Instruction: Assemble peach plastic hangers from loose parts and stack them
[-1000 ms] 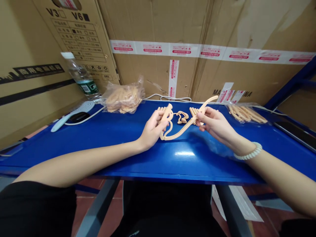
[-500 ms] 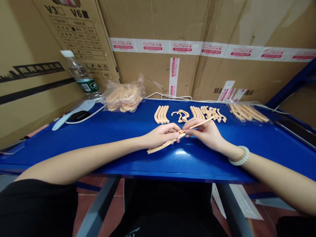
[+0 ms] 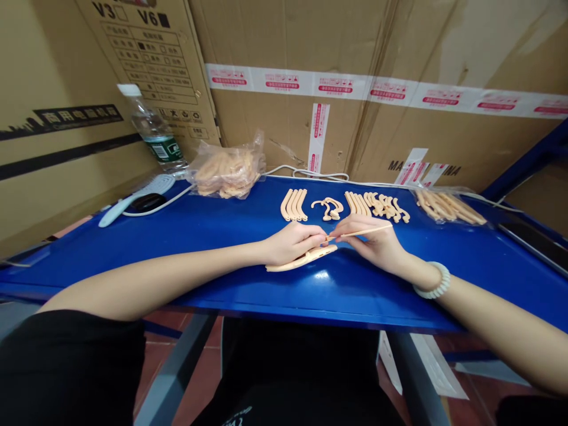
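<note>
Hands, left (image 3: 293, 243) and right (image 3: 378, 244), closely grip pale pieces (image 3: 306, 258), possibly joined between them.

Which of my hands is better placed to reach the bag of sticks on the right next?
Probably the right hand: it's nearer that bag than the left hand, though both hold pale pieces.

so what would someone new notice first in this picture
Probably the bright blue table, with the left hand near its middle holding a pale curved piece and the right hand beside it holding a thin pale piece. Just beyond them, small pale parts lie in groups. Toward the back left is a green-labelled bottle.
</note>
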`<state>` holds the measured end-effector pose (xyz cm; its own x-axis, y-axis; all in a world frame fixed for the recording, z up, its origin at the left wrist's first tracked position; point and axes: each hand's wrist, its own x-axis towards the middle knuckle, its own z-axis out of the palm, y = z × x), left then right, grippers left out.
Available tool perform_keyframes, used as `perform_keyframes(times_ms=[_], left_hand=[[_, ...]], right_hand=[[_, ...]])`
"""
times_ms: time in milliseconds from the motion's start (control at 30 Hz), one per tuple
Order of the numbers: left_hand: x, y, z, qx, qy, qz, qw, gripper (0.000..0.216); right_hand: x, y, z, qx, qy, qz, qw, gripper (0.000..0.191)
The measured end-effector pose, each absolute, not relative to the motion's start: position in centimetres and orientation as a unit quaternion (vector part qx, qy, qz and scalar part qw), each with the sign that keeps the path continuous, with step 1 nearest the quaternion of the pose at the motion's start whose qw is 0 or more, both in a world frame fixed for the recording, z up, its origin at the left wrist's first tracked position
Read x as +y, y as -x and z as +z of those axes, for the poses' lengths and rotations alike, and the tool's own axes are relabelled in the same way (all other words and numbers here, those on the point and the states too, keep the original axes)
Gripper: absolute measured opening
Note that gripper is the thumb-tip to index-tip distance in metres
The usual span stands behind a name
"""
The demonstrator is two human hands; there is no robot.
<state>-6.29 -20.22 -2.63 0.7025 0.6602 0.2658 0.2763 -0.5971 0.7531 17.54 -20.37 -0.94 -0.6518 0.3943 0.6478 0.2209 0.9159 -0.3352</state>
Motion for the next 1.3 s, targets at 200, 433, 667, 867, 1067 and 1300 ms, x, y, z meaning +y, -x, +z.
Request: perform_keyframes(times_ms=[200, 433, 667, 867, 1067, 1300], left_hand=[[-19.9, 6.2, -2.6, 0.262, -0.876, 0.254, 0.316, 0.035], [-19.7, 6.2, -2.7, 0.250, -0.885, 0.255, 0.299, 0.035], [-19.5, 6.1, -3.1, 0.267, -0.840, 0.274, 0.385, 0.045], [-18.5, 6.0, -4.1, 0.231, -0.682, 0.272, 0.638, 0.049], [-17.8, 6.1, -4.5, 0.173, -0.580, 0.304, 0.736, 0.035], [-18.2, 6.1, -4.0, 0.203, -0.520, 0.355, 0.750, 0.021]], right_hand=[[-20.4, -18.0, -0.7, -0.929, 0.141, 0.040, 0.340, 0.024], [-20.6, -18.1, -0.2, -0.946, 0.106, -0.056, 0.300, 0.027], [-20.8, -17.5, 0.7, -0.946, 0.069, -0.105, 0.299, 0.022], [-18.3, -21.5, 4.1, -0.856, 0.318, -0.017, 0.407, 0.017], [-13.3, -29.6, 5.8, -0.746, 0.585, 0.170, 0.269, 0.053], [-10.7, -31.0, 3.3, -0.669, 0.713, 0.138, 0.159, 0.051]])
